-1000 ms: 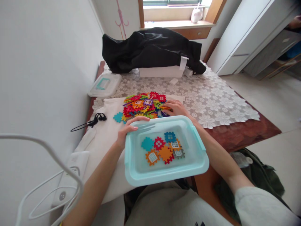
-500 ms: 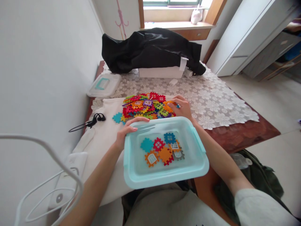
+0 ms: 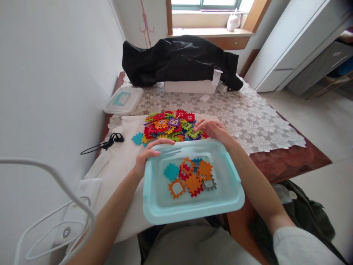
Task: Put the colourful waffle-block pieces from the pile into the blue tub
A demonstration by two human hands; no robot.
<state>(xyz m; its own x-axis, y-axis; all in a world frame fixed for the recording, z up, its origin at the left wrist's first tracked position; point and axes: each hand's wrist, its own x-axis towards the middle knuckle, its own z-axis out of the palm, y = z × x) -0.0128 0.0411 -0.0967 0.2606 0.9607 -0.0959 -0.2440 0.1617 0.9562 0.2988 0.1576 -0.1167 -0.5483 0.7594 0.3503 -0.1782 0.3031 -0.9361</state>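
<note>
A light blue plastic tray (image 3: 154,198) rests on my lap and against the table edge, with several coloured notched tiles (image 3: 190,176) lying in it. My left hand (image 3: 148,152) grips the tray's far left rim, fingers over the edge. Beyond the tray, a heap of colourful interlocking tiles (image 3: 169,126) lies on a white cloth (image 3: 124,158). My right hand (image 3: 211,129) lies at the right side of the heap, fingers spread out over the tiles, nothing visibly held.
A black garment (image 3: 179,59) covers a white box (image 3: 190,87) at the table's far end. A clear lid (image 3: 122,100) lies far left, black earphones (image 3: 110,141) at the left edge. White cable (image 3: 55,217) and charger sit near left. Lace tablecloth (image 3: 248,121) spreads right.
My right hand has come back to the heap with its fingers spread. Two more orange tiles now lie in the tray, on top of the blue and red ones.
</note>
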